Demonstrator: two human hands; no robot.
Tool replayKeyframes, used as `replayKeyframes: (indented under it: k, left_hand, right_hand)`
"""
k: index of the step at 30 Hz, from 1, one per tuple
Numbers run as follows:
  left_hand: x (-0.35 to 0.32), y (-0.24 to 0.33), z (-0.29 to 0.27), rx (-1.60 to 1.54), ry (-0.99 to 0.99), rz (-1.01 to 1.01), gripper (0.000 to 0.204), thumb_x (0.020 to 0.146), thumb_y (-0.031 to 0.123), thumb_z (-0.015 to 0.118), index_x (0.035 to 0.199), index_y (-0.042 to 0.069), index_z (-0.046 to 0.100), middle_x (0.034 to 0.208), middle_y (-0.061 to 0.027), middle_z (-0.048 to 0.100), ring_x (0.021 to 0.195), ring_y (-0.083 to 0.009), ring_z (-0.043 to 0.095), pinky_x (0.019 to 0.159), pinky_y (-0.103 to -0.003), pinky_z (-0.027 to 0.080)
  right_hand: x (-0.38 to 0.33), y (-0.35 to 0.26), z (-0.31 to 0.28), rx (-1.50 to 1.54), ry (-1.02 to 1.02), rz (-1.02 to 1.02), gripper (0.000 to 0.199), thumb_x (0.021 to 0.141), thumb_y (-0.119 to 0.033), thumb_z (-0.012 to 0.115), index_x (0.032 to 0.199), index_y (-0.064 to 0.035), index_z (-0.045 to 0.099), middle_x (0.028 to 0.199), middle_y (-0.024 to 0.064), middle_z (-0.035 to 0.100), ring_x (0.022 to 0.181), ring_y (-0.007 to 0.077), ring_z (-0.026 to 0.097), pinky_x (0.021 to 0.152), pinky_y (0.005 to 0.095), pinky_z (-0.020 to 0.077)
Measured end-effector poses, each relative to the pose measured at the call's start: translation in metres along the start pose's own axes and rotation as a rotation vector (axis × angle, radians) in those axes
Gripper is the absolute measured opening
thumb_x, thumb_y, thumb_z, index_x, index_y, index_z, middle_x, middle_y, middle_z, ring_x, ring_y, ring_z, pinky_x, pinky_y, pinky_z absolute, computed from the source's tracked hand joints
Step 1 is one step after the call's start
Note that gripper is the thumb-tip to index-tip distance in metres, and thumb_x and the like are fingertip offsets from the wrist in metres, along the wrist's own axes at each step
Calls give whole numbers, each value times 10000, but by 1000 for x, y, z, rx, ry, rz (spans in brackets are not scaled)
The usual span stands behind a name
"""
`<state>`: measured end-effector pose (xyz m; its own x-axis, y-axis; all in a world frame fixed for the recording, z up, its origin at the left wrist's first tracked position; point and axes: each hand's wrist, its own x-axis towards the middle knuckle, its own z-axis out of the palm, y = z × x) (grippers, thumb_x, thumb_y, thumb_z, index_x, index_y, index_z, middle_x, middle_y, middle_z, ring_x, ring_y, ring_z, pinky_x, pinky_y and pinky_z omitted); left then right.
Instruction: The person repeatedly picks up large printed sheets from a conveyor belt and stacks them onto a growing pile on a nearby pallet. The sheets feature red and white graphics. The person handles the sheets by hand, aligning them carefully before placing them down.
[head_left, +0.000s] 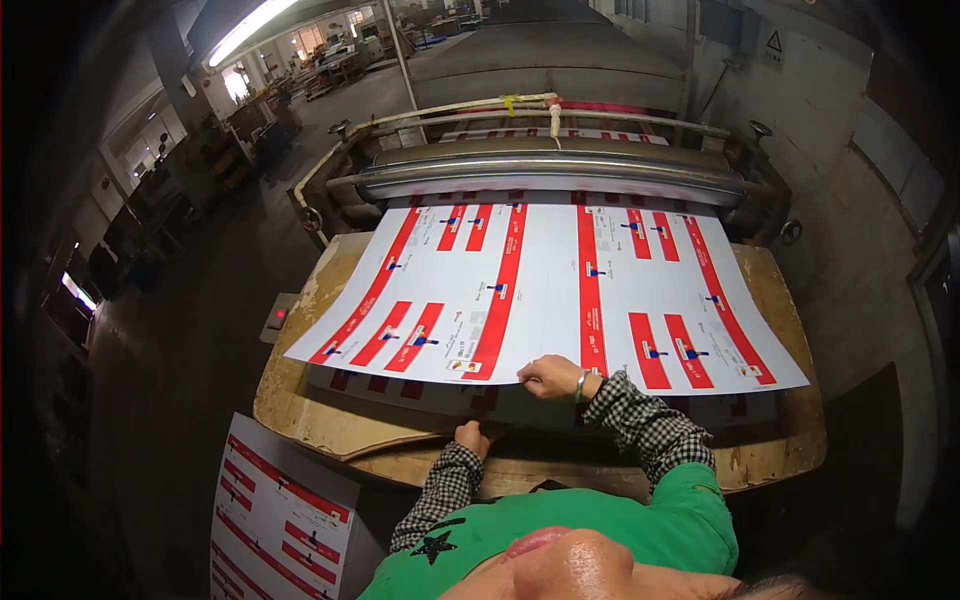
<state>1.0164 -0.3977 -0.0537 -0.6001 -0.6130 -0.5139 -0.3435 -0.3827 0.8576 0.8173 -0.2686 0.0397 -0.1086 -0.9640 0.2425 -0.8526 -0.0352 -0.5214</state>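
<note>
The right hand (550, 378) grips the near edge of the top sheet (540, 290), fingers curled over the edge near its middle, wrist bent inward. The sheet is large and white with red bars and small blue marks; it lies flat across the surface (790, 440), its far edge at the roller (550, 170) and its near edge just short of the surface's near edge. Its near left corner hangs a little past the stack below.

The left hand (470, 437) sits lower, at the near edge of the surface, fingers closed on the edge of the stack (400, 385) of like sheets under the top one; whether it pinches one sheet or several I cannot tell. Both sleeves are black-and-white check, under a green top.

The surface is a worn wooden board, chipped along its left and near edges. At its left edge is a small box with a red button (277, 317). Beyond the far edge runs the machine (560, 60), with a shiny metal roller and rails across its width. Near the left corner of the surface, lower down, stands a second pile (285, 510) of the same printed sheets.
</note>
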Motion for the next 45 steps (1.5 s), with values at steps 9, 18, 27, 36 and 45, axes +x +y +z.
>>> replayKeyframes:
  k: [9, 18, 27, 36, 45]
  left_hand:
    - [1, 5, 11, -518, -141, -2, 311, 845, 76, 381, 1117, -74, 388, 1093, -221, 490, 984, -370, 536, 836, -494, 466]
    - [7, 10, 16, -531, -238, 36, 347, 907, 188, 450, 1117, -82, 391, 1093, -206, 500, 1024, -358, 522, 846, -463, 482]
    - [-3, 6, 1, -491, -273, 56, 258, 868, 129, 491, 1078, -19, 472, 1016, -139, 565, 952, -269, 562, 828, -428, 468]
    - [-1, -1, -3, -610, -203, 11, 318, 811, 83, 504, 1094, -59, 478, 1053, -183, 545, 955, -311, 555, 780, -420, 491]
    - [-1, 9, 4, -568, -141, 22, 365, 831, 54, 325, 1171, -75, 359, 1155, -249, 454, 1038, -382, 494, 827, -504, 447]
  right_hand:
    - [-20, 25, 54, 46, -114, 107, 184, 713, -211, 526, 807, -109, 646, 789, 126, 637, 759, 318, 603, 697, 405, 476]
    - [30, 87, 62, -86, 119, 353, 249, 728, -289, 561, 808, -68, 646, 858, 151, 631, 855, 326, 578, 762, 384, 463]
    - [-3, -10, 41, -332, -342, 183, 800, 591, -362, 737, 1259, -72, 407, 1367, 199, 288, 1272, 384, 242, 985, 482, 303]
    - [7, -9, -8, 6, -37, 24, 260, 711, -176, 505, 902, -70, 645, 811, 143, 636, 715, 291, 620, 668, 353, 498]
    - [-17, 9, 42, 30, -189, 122, 307, 727, -196, 559, 990, -53, 628, 949, 125, 640, 834, 270, 627, 757, 332, 497]
